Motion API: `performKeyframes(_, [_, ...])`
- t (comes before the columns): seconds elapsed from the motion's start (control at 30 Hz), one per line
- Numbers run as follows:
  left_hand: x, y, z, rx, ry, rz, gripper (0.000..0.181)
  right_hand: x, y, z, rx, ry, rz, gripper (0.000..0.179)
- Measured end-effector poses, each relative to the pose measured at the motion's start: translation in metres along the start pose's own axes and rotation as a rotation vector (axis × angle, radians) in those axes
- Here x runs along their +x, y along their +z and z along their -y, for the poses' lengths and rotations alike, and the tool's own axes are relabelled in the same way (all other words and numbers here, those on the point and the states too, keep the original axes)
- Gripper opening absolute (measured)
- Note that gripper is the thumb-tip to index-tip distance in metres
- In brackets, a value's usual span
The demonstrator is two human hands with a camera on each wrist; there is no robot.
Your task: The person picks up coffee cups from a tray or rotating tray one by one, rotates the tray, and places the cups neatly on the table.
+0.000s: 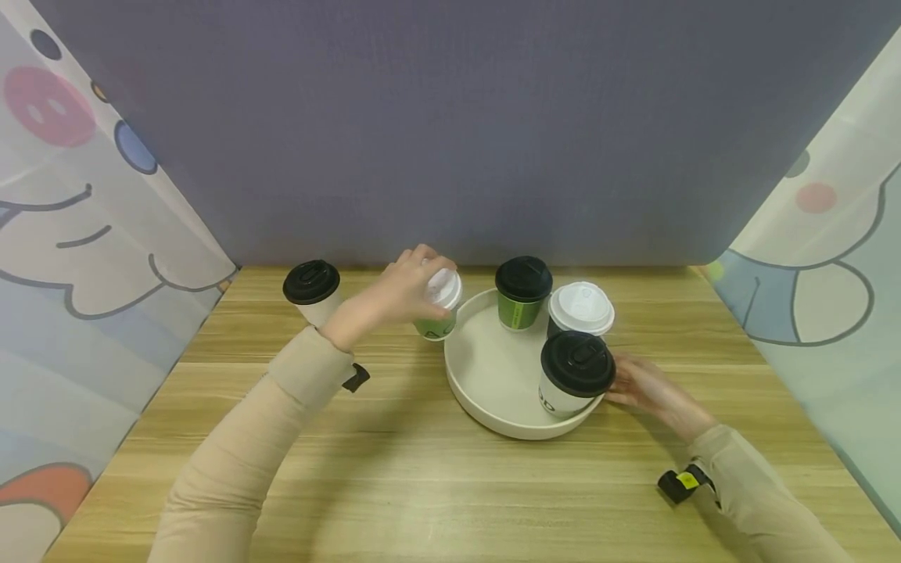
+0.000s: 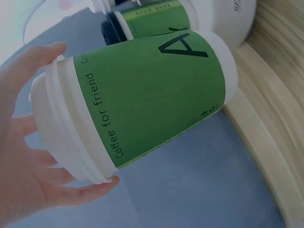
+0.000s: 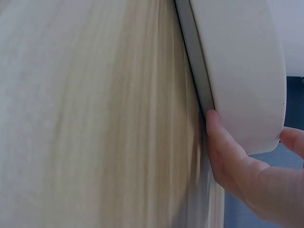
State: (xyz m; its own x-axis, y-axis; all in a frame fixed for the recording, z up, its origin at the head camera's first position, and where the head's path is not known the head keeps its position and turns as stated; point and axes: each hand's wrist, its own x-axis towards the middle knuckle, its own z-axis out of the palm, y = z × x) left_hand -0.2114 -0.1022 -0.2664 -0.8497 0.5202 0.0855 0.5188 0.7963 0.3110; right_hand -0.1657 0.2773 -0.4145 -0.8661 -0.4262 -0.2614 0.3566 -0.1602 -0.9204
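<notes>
The white-lidded green cup (image 1: 438, 325) is near the middle of the frame in the head view, just left of the round tray (image 1: 486, 367); its long axis is close to upright, lid up and tipped slightly right. The left hand (image 1: 404, 289) grasps it by the lid. Three cups stand in the tray: a black-lidded green cup (image 1: 519, 293) at the back, a white-lidded dark cup (image 1: 581, 310) and a black-lidded white cup (image 1: 577, 367) at right. The right hand (image 1: 647, 391) is at the tray's right edge.

In the left wrist view the grasped cup lies across the frame, lid at lower left, base toward upper right, with thumb and fingers spread around the lid.

In the right wrist view the tray's wall fills the upper right; fingers (image 3: 230, 145) hold its lower edge, thumb at the rim, above the wooden surface (image 3: 104, 118).
</notes>
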Motion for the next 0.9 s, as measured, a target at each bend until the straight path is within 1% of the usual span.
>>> performKeyframes(0.1, [0.002, 0.001, 0.009, -0.003, -0.020, -0.016, 0.066, 0.000, 0.001, 0.001, -0.014, 0.009, -0.028, 0.012])
performKeyframes(0.17, [0.003, 0.002, 0.014, 0.000, -0.030, -0.027, 0.066, -0.001, 0.002, 0.001, -0.023, 0.011, -0.036, 0.011])
performKeyframes(0.37, [0.005, 0.006, 0.029, 0.002, -0.063, -0.048, 0.066, -0.001, 0.002, 0.001, -0.024, 0.007, -0.033, 0.010])
performKeyframes(0.6, [0.007, 0.011, 0.044, -0.003, -0.103, -0.056, 0.064, -0.001, 0.003, 0.002, -0.038, 0.014, -0.050, 0.015])
performKeyframes(0.73, [0.010, 0.015, 0.054, -0.004, -0.114, -0.055, 0.064, -0.001, 0.003, 0.002, -0.028, 0.012, -0.041, 0.014])
performKeyframes(0.8, [0.010, 0.017, 0.057, -0.008, -0.119, -0.057, 0.064, -0.001, 0.002, 0.001, -0.035, 0.010, -0.039, 0.021])
performKeyframes(0.9, [0.012, 0.020, 0.063, -0.011, -0.129, -0.060, 0.064, -0.001, 0.003, 0.001, -0.057, 0.010, -0.039, 0.043])
